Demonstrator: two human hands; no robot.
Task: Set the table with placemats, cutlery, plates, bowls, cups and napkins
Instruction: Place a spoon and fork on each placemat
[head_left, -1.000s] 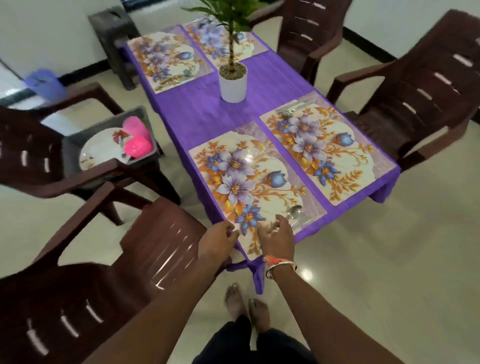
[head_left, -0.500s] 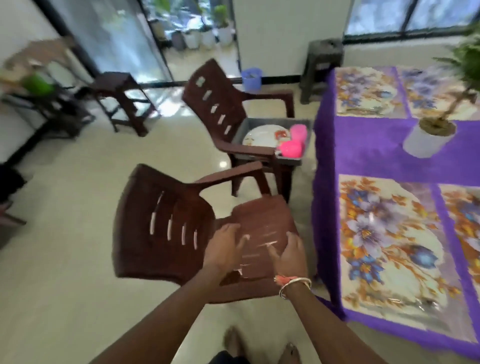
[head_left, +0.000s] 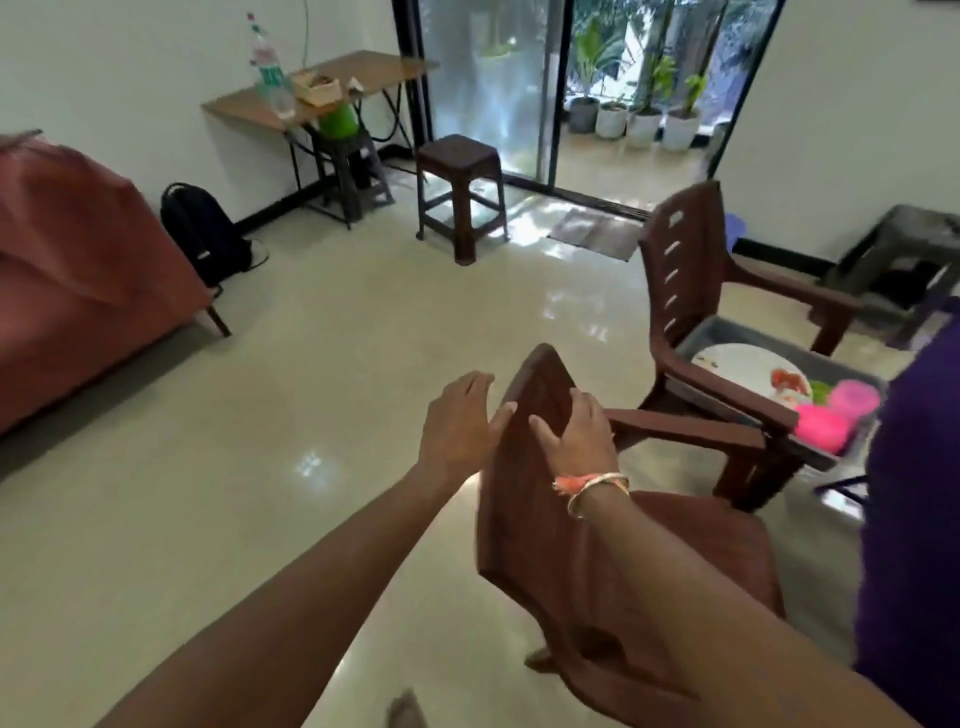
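Brown plastic fills the foreground: the near chair (head_left: 545, 545), whose backrest both hands have now reached. A second ago they lay on a flowered placemat at the bench's near edge. Half a second ago they hovered over this chair's seat. Now the right hand (head_left: 576, 431) has its fingers curled over the top of the backrest. The left hand (head_left: 457, 421) is spread, its thumb at the backrest's side edge, though whether it touches I cannot tell.

The view has swung away from the bench (head_left: 914, 519), and only its purple cloth shows along the right. The placemats are out of sight.

Beyond the near chair's arm, the farther chair (head_left: 680, 270) carries a grey tray (head_left: 737, 331) on its seat. In it lie a white plate (head_left: 743, 366) and pink cups (head_left: 826, 428), well apart from both hands.

The placemat step looks finished at that corner. My guess is that the chair is being shifted to open a way to the tray, and that the plates and cups come next.
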